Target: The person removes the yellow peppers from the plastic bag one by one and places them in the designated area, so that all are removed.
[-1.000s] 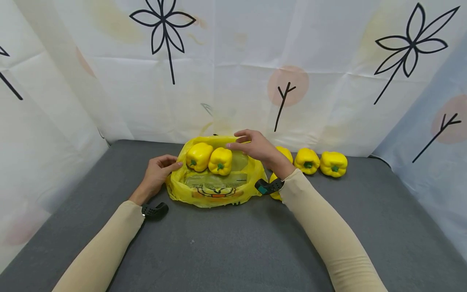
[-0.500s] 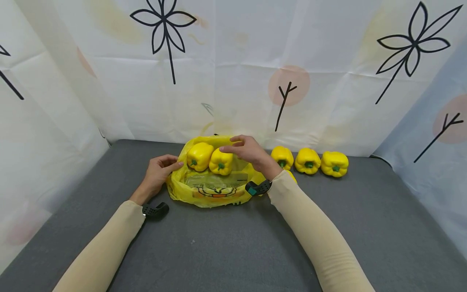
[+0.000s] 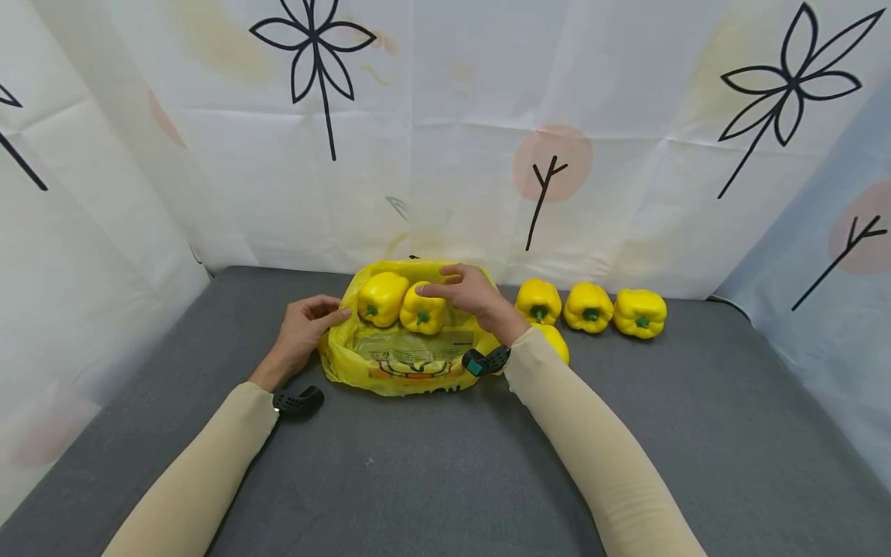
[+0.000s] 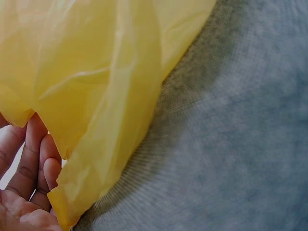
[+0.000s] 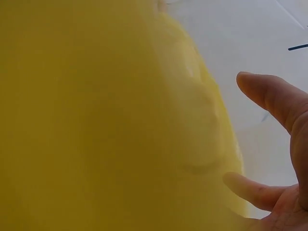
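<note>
A yellow plastic bag [image 3: 411,379] lies with its mouth open on the dark table. Two yellow bell peppers are inside: one at the left [image 3: 382,299], the other beside it [image 3: 421,311]. My left hand [image 3: 301,334] pinches the bag's left rim; in the left wrist view, fingers [image 4: 32,161] show behind the thin plastic edge. Over the bag's right side reaches my right hand [image 3: 475,297], its thumb overlapping the top of the right-hand pepper in the head view. In the right wrist view its thumb and fingers are spread apart, partly hidden behind the bag's wall.
Right of the bag, three yellow bell peppers stand in a row, at the left [image 3: 538,301], middle [image 3: 588,307] and right [image 3: 640,313]. Another pepper [image 3: 553,343] sits nearer, partly behind my right forearm. A patterned white curtain [image 3: 445,155] borders the table's back.
My right hand has moved left and slightly down over the bag to the right-hand pepper inside. Its forearm now uncovers more of the peppers outside. The left hand stays at the rim.
</note>
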`<state>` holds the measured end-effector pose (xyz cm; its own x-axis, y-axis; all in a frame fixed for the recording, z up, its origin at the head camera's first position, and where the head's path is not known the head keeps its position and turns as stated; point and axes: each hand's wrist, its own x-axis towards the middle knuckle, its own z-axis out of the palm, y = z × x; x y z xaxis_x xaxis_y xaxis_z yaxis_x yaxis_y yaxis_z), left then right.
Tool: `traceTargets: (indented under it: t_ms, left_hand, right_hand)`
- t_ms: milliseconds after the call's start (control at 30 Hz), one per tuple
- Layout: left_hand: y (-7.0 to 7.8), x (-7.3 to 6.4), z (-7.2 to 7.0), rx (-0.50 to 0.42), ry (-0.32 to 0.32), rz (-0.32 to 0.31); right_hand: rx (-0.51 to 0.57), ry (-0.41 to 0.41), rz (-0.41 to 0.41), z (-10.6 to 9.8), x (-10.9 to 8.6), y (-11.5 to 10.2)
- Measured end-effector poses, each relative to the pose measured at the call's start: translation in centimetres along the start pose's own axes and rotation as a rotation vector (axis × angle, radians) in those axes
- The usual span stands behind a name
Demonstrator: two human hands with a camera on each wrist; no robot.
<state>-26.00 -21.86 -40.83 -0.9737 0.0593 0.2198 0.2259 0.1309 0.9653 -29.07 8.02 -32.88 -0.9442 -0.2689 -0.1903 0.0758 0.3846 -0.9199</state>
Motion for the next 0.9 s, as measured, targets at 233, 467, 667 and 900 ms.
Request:
traceTargets:
  t_ms: [233,467,667,900]
  left_hand:
    - [-0.1,0.0,0.0,-0.010,-0.002,0.010]
    - [0.0,0.0,0.0,-0.006,-0.007,0.009]
    - [0.0,0.0,0.0,-0.007,-0.007,0.007]
    - [0.0,0.0,0.0,-0.009,-0.005,0.012]
  right_hand:
    - [-0.023,0.003,-0.009,0.7,0.2,0.4]
    - [-0.065,0.005,-0.035,1.4,0.5,0.7]
    - [-0.086,0.008,-0.054,1.7,0.6,1.0]
    - [-0.089,0.001,-0.056,1.9,0.5,0.9]
